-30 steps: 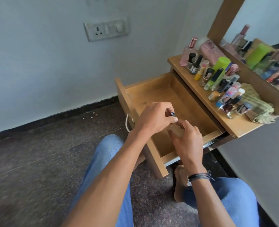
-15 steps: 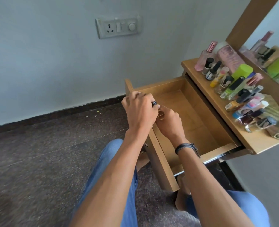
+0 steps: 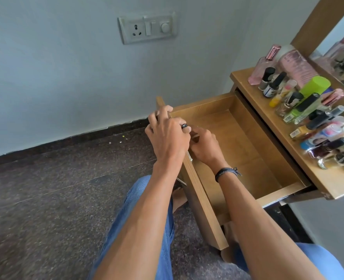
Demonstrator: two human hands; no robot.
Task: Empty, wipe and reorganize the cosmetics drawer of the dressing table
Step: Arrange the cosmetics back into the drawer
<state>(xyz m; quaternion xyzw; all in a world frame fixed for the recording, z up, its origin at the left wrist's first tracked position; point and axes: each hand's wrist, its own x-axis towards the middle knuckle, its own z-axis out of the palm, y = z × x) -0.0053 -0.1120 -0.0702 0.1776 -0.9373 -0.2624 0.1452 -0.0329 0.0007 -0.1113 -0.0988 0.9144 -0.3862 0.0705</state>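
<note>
The dressing table's surface runs along the right, and the drawer is pulled well out from under it, its wooden floor bare. The cosmetics stand crowded in rows on the surface above it, so the emptying step looks done; no cloth is in view, and whether the wood has been wiped cannot be told.

Both hands meet at the drawer's front panel. The left hand has its fingers curled over the top edge of the panel, near its far corner. The right hand sits just inside the drawer, touching the left, fingers bent toward the panel; whether it pinches anything is hidden. A small dark round thing shows at the left fingers, ring or bottle cap unclear.

The hands seem busy with the panel itself. Next probably comes a reach right to the bottles, lifting one without toppling its neighbours
</note>
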